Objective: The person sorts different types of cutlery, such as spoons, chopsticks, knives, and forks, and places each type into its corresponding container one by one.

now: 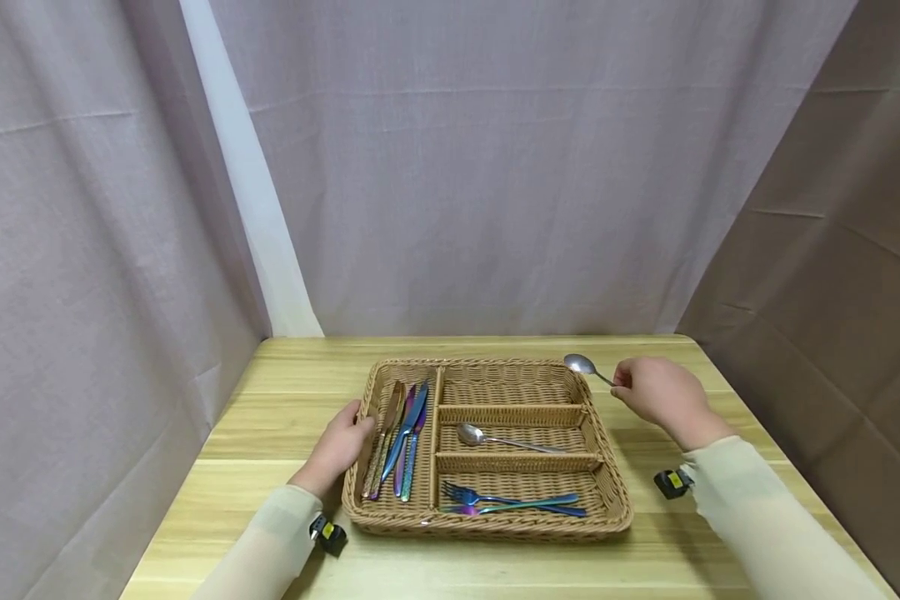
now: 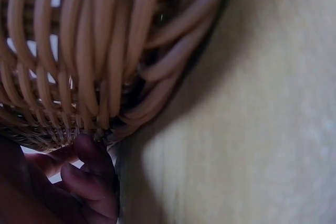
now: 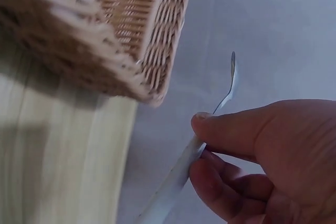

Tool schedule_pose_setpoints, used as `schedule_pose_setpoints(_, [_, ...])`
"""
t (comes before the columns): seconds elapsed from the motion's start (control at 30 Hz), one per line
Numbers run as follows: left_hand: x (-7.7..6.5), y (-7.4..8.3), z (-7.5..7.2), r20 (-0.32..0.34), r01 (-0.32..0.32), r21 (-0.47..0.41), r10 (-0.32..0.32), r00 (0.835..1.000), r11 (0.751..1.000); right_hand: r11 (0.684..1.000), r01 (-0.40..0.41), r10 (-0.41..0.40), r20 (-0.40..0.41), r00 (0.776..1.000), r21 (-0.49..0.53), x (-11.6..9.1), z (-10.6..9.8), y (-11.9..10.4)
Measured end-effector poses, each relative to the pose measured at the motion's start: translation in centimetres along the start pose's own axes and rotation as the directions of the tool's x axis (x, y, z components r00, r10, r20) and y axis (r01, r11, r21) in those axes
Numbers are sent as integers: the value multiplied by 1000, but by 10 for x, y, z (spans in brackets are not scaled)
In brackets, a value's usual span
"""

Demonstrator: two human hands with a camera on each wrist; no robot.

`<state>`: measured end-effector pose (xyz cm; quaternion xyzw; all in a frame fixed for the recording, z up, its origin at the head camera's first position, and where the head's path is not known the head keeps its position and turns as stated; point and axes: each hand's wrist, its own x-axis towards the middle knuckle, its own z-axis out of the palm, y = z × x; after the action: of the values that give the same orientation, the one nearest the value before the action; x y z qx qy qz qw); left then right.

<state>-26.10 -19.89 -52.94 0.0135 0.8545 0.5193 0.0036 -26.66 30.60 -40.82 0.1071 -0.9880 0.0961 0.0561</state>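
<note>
My right hand point(image 1: 662, 398) pinches a silver spoon point(image 1: 579, 364) by its handle, above the back right corner of the wicker cutlery basket point(image 1: 621, 492). In the right wrist view the spoon point(image 3: 232, 72) stands edge-on between thumb and fingers, apart from the basket. My left hand point(image 1: 341, 447) grips the basket's left side, thumb over the rim; in the left wrist view its fingers point(image 2: 92, 182) lie against the outer weave. Several knives point(image 1: 405, 442) lie in the long left compartment. Another silver spoon point(image 1: 471, 434) is in the middle right compartment, and forks point(image 1: 510, 500) lie in the front one.
The basket stands on a light wooden table point(image 1: 285, 417). Grey curtains point(image 1: 495, 208) hang behind and at the left, a brown one point(image 1: 840, 250) at the right. A small black device hangs at each sleeve cuff.
</note>
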Motion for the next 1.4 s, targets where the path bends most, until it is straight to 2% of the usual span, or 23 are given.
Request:
schedule_pose_setpoints(0.27, [0,-2,0,-6,-13,17,13,1000,1000,997,69,-70,-31,997,-36,6,-5,-32])
schedule_pose_setpoints(0.6, [-1,-8,0,-9,-9,12,9,1000,1000,987,150,-152,-31,988,-64,10,-1,-67])
schedule_pose_setpoints(1.07, [-3,-4,1,-8,7,-23,-7,1000,1000,969,240,-242,-35,970,-62,12,16,-94])
schedule_pose_setpoints(1.4, [-1,-5,0,0,6,-27,-6,1000,1000,960,278,-278,12,961,-41,16,28,-112])
